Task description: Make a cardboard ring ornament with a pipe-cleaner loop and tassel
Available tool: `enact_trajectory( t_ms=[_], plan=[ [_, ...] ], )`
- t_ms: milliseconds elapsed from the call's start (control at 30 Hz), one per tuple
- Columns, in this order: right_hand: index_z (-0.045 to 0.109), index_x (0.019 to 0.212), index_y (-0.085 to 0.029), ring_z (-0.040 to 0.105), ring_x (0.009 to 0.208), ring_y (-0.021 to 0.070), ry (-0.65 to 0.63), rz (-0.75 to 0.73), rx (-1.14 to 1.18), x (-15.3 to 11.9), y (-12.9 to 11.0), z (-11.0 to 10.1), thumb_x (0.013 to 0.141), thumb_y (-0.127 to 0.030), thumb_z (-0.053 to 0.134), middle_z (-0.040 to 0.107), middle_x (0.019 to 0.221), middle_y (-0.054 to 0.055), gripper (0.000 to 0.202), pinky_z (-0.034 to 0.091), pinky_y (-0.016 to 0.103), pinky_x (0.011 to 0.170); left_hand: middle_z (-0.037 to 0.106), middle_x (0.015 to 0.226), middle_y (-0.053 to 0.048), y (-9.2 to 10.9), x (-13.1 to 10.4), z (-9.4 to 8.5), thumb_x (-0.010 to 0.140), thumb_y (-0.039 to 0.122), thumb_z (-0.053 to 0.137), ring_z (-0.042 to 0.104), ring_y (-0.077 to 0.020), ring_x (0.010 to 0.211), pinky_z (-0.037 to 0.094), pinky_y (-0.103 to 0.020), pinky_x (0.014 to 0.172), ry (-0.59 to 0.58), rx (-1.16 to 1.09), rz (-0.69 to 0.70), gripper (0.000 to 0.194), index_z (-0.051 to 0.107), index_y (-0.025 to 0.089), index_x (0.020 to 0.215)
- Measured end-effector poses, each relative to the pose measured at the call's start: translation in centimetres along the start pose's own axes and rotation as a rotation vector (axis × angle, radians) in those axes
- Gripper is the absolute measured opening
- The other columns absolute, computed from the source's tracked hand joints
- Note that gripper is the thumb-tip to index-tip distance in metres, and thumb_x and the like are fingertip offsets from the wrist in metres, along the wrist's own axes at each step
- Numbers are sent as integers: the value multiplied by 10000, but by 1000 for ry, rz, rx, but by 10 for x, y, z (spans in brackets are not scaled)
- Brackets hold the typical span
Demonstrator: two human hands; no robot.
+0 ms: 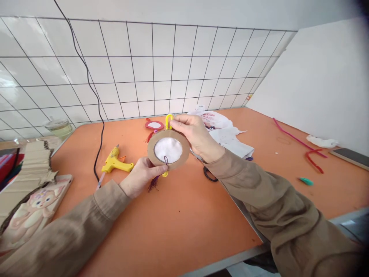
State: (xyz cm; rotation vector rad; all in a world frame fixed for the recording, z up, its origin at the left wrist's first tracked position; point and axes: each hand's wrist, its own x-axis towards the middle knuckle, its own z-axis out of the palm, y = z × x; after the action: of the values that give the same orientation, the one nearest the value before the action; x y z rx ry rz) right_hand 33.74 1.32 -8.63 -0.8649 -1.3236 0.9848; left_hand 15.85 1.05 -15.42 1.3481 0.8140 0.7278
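Both hands hold up a round brown cardboard ring over the table, with white material filling its middle. My left hand pinches the lower edge, the thumb in front, beside a dark purple tassel whose cord loop lies over the white centre. My right hand is closed at the top, thumb and fingers on a yellow loop that looks like pipe cleaner. A bit of yellow also shows below the ring. Behind it lies a similar red ring with a white centre and a red tassel.
A yellow glue gun lies left, near a hanging black cord. Scissors lie partly under my right arm. Cardboard, a glass jar, a white plastic bag, pipe cleaners and a phone surround the workspace.
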Motion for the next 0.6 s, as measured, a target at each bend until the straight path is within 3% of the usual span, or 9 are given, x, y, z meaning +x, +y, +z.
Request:
enact_trajectory(
  t_ms=[200, 433, 600],
  plan=[
    [562, 577, -176, 525, 600, 100, 3, 16, -2, 0, 3, 2, 772, -341, 703, 501, 581, -34, 292, 426, 234, 567, 665, 726, -53, -5, -1, 1, 647, 466, 823, 460, -92, 548, 321, -242, 477, -13, 24, -5, 402, 701, 112, 793],
    [657, 674, -171, 539, 639, 109, -87, 30, -61, 0, 4, -1, 786, -423, 717, 596, 675, -11, 282, 428, 256, 603, 699, 759, -77, -5, -2, 6, 648, 415, 813, 586, -154, 711, 432, -256, 609, 30, 22, 67, 346, 712, 111, 776],
    [703, 687, -170, 576, 687, 125, -108, 15, -108, -2, 0, -2, 796, -369, 723, 601, 683, -4, 228, 457, 265, 649, 601, 634, -13, -7, -5, 7, 653, 479, 785, 361, -61, 447, 265, -235, 417, 15, 110, -26, 404, 694, 118, 808]
  ],
)
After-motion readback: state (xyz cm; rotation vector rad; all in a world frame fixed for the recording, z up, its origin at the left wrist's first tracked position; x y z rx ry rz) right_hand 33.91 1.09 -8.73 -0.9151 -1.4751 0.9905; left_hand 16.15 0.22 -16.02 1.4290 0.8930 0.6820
